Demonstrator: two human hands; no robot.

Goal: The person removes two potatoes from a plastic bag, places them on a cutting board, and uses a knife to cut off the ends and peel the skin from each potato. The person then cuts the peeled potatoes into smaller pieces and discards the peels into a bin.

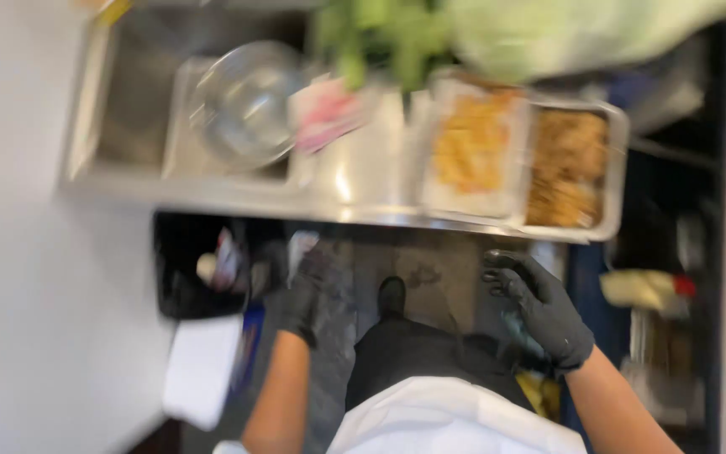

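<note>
Two black-gloved hands hang empty at lower centre: left hand [306, 294] loosely curled, right hand [542, 307] spread. Above, the steel tabletop [363, 181] carries food trays [521, 155]; a glass bowl [245, 105] sits upper left.

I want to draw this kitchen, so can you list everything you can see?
Counter: one, steel, across the top.
Bowl: one, clear, left on the counter.
Trays: two, steel, yellow and brown food, right on the counter.
Greens: one blurred bunch, green, top edge.
Bin: one, black, under the counter, left.
Shoe: one, black, on the floor.
Left hand: black glove, empty, near the bin.
Right hand: black glove, empty, below the trays.
</note>
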